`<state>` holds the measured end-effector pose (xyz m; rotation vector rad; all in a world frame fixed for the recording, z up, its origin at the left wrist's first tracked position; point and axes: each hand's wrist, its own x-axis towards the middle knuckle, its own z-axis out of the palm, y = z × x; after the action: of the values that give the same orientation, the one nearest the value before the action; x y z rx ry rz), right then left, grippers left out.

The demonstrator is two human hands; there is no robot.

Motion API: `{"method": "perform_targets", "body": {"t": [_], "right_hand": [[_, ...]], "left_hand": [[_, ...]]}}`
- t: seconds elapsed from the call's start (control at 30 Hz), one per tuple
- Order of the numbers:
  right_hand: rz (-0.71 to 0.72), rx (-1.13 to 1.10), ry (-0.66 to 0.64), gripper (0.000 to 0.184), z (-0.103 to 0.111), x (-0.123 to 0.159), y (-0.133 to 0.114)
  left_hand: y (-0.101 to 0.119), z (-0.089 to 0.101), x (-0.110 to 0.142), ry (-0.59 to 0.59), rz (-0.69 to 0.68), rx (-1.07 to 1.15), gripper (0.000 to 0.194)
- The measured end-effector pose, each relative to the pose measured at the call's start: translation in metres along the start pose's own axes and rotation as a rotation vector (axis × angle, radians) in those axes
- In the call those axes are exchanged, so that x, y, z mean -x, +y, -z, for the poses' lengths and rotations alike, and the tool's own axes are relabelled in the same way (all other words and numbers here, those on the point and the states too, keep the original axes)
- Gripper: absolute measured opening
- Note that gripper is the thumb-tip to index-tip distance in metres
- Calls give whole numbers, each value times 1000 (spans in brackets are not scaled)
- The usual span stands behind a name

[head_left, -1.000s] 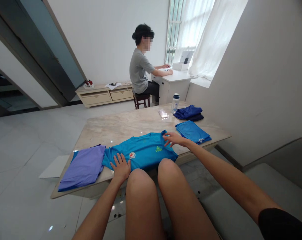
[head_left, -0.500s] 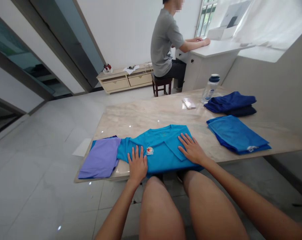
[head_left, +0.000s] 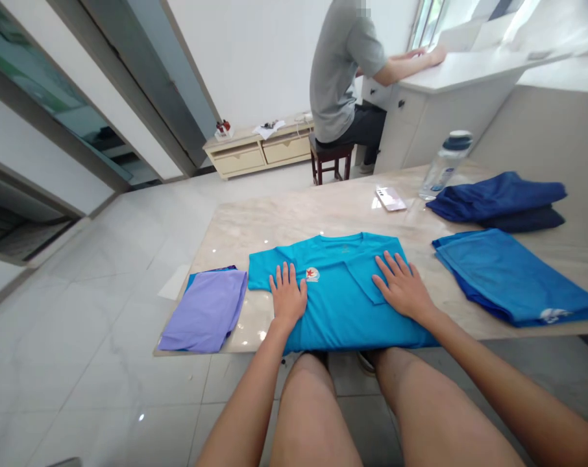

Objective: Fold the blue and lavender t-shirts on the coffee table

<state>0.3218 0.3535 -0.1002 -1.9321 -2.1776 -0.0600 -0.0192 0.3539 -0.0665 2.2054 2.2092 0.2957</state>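
Note:
A turquoise T-shirt (head_left: 343, 311) lies spread on the marble-look table (head_left: 274, 211), its lower part reaching the near edge by my knees. A round badge with a red star marks its chest. The sleeve on the right is folded inward over the body, while the left one sticks out sideways. My left hand (head_left: 288, 295) rests flat on the shirt, left of the badge, fingers spread. On the folded sleeve side lies my right hand (head_left: 402, 285), also flat with fingers apart. Neither hand grips the cloth.
Folded purple clothing (head_left: 206, 311) sits at the table's left end. To the right are folded blue clothing (head_left: 513, 272) and a dark blue garment (head_left: 498, 201). A water bottle (head_left: 444, 165) and a phone (head_left: 390, 199) stand farther back. Beyond, a person (head_left: 343, 78) sits on a stool.
My view has shifted, so the table things appear farther right or larger. The shirt's left sleeve now lies clear of the purple clothing and straighter. Both hands remain flat on the shirt.

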Motion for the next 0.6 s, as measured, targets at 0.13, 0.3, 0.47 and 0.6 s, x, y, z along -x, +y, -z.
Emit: {"method": "perform_targets", "body": {"t": [0.13, 0.3, 0.47, 0.6], "right_hand": [[-82, -21, -67, 73, 4, 15, 1], [-95, -87, -150, 71, 17, 38, 25], [-67, -158, 40, 57, 24, 46, 65], [-56, -206, 182, 49, 12, 58, 78]], "left_hand": [[-1, 12, 32, -29, 17, -33, 65], [-19, 45, 49, -80, 134, 18, 46], [-59, 70, 17, -44, 320, 63, 35], [-87, 69, -11, -34, 413, 119, 34]]}}
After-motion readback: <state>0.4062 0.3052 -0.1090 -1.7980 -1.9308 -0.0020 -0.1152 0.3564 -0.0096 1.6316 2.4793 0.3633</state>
